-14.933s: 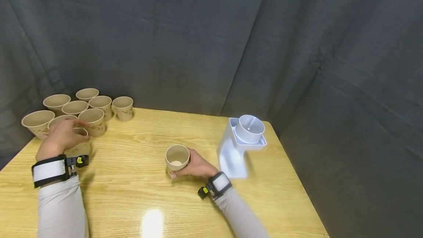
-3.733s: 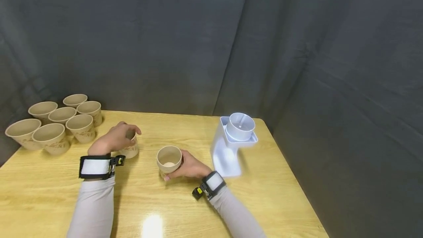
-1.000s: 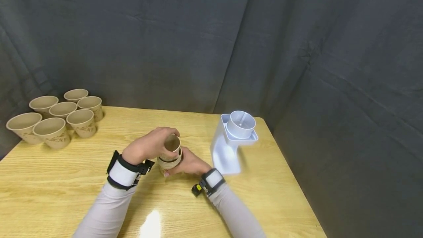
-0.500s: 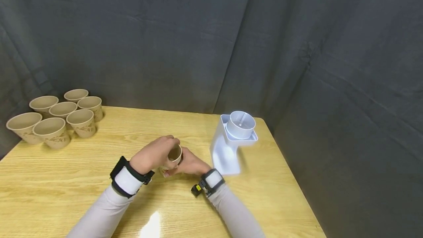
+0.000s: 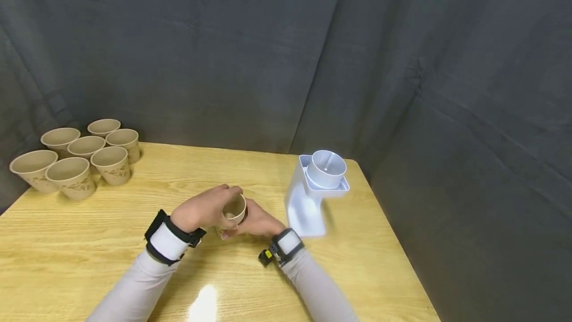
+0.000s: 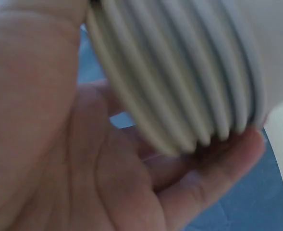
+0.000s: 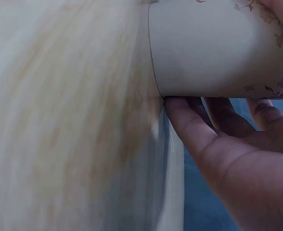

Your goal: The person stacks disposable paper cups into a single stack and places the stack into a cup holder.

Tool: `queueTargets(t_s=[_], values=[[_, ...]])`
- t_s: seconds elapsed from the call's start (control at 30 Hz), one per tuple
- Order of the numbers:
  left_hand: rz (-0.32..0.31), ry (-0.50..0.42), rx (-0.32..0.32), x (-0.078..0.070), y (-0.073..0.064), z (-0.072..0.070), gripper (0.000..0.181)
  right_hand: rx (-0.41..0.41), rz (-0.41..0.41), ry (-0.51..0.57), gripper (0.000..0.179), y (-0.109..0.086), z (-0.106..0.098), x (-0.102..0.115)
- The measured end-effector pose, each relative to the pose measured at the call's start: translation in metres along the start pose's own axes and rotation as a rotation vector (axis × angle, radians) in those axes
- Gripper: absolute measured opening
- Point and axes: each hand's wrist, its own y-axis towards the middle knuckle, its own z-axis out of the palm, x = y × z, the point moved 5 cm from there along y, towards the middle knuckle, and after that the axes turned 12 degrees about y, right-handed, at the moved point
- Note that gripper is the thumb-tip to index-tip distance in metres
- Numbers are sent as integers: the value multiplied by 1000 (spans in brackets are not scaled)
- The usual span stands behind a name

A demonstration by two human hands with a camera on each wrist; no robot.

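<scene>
A stack of nested beige paper cups [image 5: 236,206] stands upright on the wooden table between my two hands. My left hand [image 5: 206,208] grips it from the left at the top, thumb and fingers round the rims. Several stacked rims [image 6: 175,72] show close together in the left wrist view, with the fingers curled along them. Lower down, my right hand [image 5: 260,220] holds the stack from the right. In the right wrist view the lowest cup's flower-printed wall [image 7: 213,50] lies between thumb and fingers, its base right at the table top.
Several single beige cups [image 5: 111,165] stand upright in a cluster at the back left. A white plastic stand with a round cup-like top [image 5: 326,173] is at the right. Dark curtains [image 5: 223,63] hang behind the table [image 5: 357,272] and along its right side.
My left hand has taken cups from the left cluster to the stack. Over the last second it has pressed the top cup down into it. My right hand has kept hold of the stack.
</scene>
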Motion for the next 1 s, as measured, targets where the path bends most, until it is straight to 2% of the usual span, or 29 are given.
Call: queueTargets(t_s=[0.17, 0.27, 0.47, 0.57, 0.67, 0.8, 1.0], values=[[-24, -23, 33, 11, -6, -8, 55, -5, -5, 50, 72, 1, 0, -1], [-29, -26, 19, 18, -9, -13, 60, -20, -6, 56, 75, 1, 0, -1], [-61, -39, 8, 35, -17, -21, 81, -40, 4, 49, 79, 1, 0, -3], [-55, -71, 4, 46, -19, -24, 80, -48, 13, 33, 79, 0, -1, -3], [-82, -114, -7, 60, -21, -29, 74, -49, 5, 20, 80, 0, -2, -2], [-148, -110, -56, 77, -27, -37, 63, -46, -14, 20, 81, 0, -2, -2], [-231, -6, -180, 105, -42, -52, 53, -38, -12, 35, 81, 2, 1, -1]])
